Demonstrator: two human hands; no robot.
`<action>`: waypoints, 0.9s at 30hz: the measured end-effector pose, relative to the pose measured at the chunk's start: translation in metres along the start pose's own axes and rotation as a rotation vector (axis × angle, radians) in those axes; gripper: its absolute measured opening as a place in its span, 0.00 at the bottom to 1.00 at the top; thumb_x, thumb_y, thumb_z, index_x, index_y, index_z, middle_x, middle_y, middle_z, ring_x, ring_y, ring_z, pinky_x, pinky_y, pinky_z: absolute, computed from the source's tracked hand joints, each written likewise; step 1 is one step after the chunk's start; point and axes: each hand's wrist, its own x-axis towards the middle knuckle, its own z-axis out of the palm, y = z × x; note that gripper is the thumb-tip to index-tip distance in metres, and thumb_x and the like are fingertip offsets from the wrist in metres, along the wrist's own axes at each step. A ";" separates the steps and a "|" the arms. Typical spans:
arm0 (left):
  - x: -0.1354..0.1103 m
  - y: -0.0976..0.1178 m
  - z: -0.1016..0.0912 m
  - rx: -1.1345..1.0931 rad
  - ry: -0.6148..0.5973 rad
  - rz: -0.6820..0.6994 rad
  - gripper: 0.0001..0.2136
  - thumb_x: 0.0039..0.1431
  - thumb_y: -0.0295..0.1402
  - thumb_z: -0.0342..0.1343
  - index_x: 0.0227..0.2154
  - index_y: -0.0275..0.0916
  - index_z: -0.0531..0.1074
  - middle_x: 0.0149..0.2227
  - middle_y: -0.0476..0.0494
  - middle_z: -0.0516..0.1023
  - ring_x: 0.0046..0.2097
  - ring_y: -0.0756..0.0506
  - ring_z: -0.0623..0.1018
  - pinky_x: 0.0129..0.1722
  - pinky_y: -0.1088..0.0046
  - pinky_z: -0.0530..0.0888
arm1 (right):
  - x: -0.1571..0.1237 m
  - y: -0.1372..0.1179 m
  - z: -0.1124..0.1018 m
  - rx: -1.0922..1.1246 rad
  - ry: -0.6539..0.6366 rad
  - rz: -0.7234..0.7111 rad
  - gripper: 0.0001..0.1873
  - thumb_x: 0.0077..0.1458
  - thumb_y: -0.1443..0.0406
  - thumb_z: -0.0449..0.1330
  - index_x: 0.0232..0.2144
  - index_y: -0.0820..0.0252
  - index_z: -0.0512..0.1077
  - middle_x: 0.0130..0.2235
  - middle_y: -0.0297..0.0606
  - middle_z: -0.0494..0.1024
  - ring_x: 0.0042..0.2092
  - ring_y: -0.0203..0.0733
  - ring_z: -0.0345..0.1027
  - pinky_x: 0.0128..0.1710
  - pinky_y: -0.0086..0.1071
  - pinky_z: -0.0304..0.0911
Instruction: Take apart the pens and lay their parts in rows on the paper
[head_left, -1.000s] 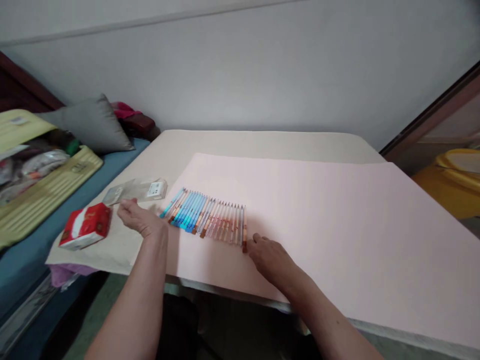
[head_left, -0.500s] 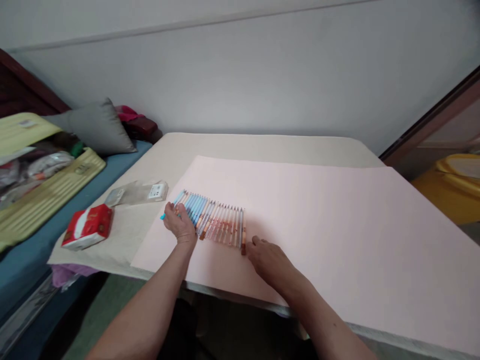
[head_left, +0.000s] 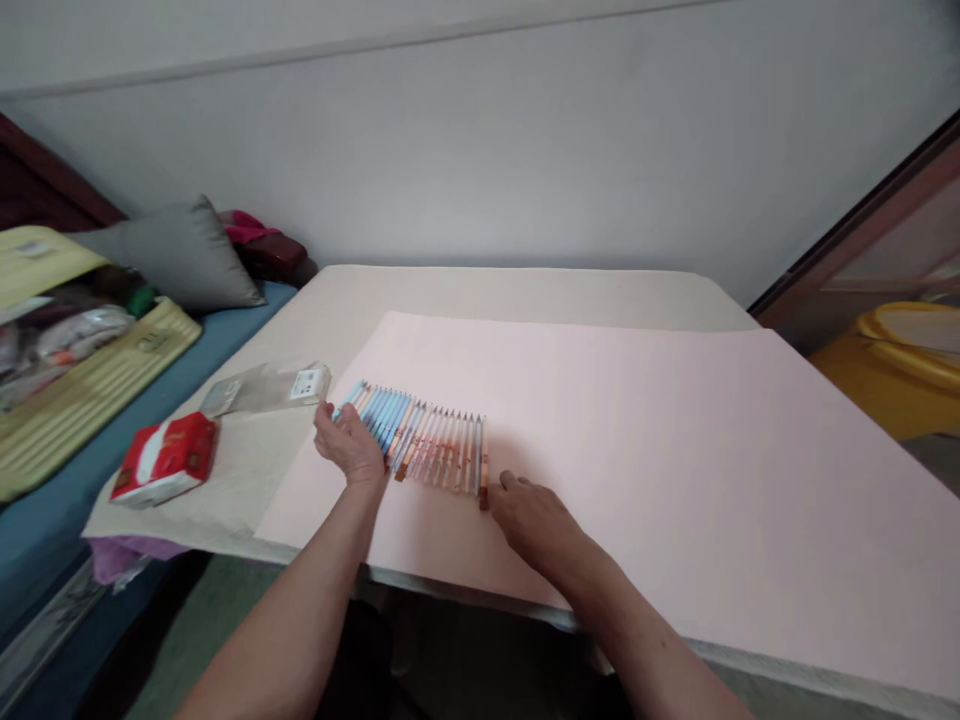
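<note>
A row of slim pens (head_left: 439, 442) lies side by side on a large pink sheet (head_left: 637, 450), blue ones on the left, then pale, orange and pinkish ones. My left hand (head_left: 349, 442) is at the left end of the row, fingers closed around a blue pen (head_left: 350, 391) whose lower part they hide. At the opposite end, my right hand (head_left: 536, 515) rests on the sheet with its fingers curled together. Its fingertips are against or right beside the dark lower end of the last orange pen (head_left: 484, 465); nothing shows inside that hand.
Left of the sheet lie a clear plastic package (head_left: 270, 388) with a white label and a red tissue pack (head_left: 165, 458). Beyond the table's left side is a blue bench (head_left: 247, 318) with a grey cushion (head_left: 176, 255). A yellow stool (head_left: 900, 370) stands at the right.
The blue pen's end that stuck out left of my left hand no longer shows. My right hand has barely moved; the whole view has shifted slightly.
</note>
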 end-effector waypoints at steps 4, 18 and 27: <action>0.035 0.015 -0.017 -0.131 0.343 0.109 0.15 0.62 0.40 0.42 0.44 0.35 0.64 0.45 0.39 0.70 0.48 0.45 0.70 0.52 0.65 0.64 | 0.001 0.003 0.005 0.009 0.036 -0.022 0.16 0.59 0.71 0.44 0.43 0.59 0.68 0.42 0.45 0.70 0.40 0.43 0.67 0.35 0.33 0.58; 0.037 0.034 -0.012 -0.296 0.258 0.091 0.14 0.61 0.41 0.43 0.41 0.36 0.65 0.41 0.43 0.72 0.47 0.47 0.72 0.50 0.68 0.66 | 0.007 0.004 0.011 -0.033 0.023 -0.009 0.16 0.56 0.73 0.45 0.42 0.57 0.68 0.40 0.43 0.70 0.39 0.43 0.67 0.34 0.32 0.57; 0.004 0.059 0.000 -0.391 -0.019 0.095 0.15 0.60 0.41 0.48 0.42 0.35 0.68 0.40 0.42 0.75 0.43 0.47 0.74 0.47 0.67 0.68 | 0.007 0.000 0.000 -0.028 -0.010 0.037 0.14 0.58 0.71 0.46 0.41 0.56 0.69 0.40 0.43 0.70 0.39 0.42 0.69 0.34 0.32 0.59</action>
